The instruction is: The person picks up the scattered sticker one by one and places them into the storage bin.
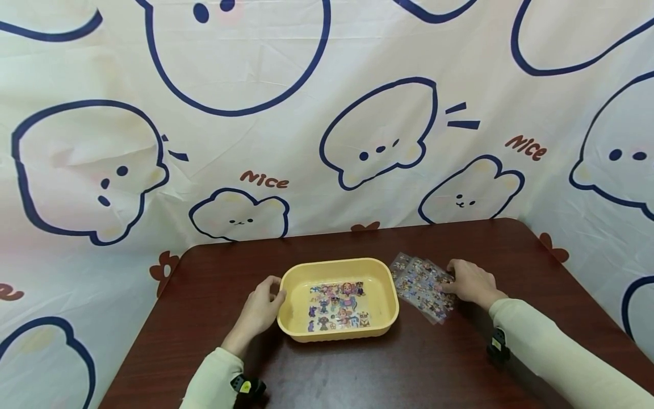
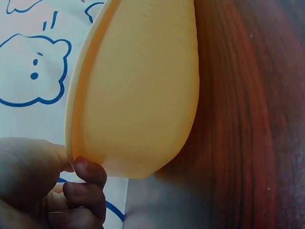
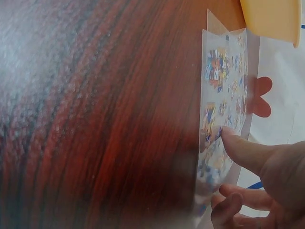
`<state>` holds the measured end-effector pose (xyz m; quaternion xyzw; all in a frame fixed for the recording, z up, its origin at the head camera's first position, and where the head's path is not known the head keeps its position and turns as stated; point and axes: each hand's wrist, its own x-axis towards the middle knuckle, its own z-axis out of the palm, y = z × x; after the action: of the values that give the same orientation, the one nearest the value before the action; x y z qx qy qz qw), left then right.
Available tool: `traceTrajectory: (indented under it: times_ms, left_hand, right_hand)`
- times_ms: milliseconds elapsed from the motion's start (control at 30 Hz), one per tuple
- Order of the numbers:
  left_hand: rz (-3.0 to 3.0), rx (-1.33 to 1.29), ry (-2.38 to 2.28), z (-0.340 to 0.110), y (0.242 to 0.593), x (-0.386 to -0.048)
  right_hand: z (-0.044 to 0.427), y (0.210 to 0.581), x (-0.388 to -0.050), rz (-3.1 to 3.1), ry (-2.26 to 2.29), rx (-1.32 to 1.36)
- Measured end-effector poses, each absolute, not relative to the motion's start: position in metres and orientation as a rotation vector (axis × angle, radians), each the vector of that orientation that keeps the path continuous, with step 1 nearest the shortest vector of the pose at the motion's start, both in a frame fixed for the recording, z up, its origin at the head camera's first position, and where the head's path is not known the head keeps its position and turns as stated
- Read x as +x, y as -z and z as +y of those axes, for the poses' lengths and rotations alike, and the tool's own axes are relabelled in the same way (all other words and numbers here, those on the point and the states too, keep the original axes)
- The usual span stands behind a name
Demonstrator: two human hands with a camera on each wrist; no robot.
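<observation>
Clearly, the sticker sheets (image 1: 420, 286) lie fanned between the yellow tray (image 1: 337, 336) and the nearer right hand (image 1: 474, 282), slanting from far left to near right. Its thumb touches them, grip uncertain; the left hand (image 1: 258, 307) pinches the tray's rim.

Yellow tub (image 1: 332, 272) (upright) beside fanned sheets (image 1: 423, 286).

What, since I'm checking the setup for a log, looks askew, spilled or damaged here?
Only the printed sheets beside the yellow tray stand out: they overlap unevenly, fanned at differing angles, their edges not lined up, with the right hand at one side. I see no spill or clear damage.
</observation>
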<state>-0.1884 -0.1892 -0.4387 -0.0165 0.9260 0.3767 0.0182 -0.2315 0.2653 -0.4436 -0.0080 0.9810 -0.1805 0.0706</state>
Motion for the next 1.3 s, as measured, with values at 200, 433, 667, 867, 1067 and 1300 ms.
traceTrajectory:
  times_ms: [200, 433, 667, 867, 1067, 1300]
  left_hand:
    - [2.874, -0.055, -1.190, -0.188, 0.438, -0.188]
    - [2.869, -0.059, -1.193, -0.188, 0.438, -0.187]
    - [2.860, -0.062, -1.190, -0.188, 0.438, -0.187]
    - [2.867, -0.064, -1.188, -0.188, 0.438, -0.187]
    - [2.874, -0.059, -1.192, -0.188, 0.439, -0.187]
    - [2.873, -0.058, -1.196, -0.189, 0.440, -0.187]
  right_hand:
    - [0.265, 0.443, -0.232, 2.940, 0.559, -0.021]
    - [0.267, 0.445, -0.233, 2.951, 0.575, -0.007]
    - [0.269, 0.447, -0.232, 2.962, 0.591, 0.026]
    - [0.268, 0.449, -0.232, 2.994, 0.593, 0.019]
    - [0.272, 0.454, -0.232, 3.035, 0.631, -0.037]
    - [0.277, 0.448, -0.230, 2.981, 0.695, -0.059]
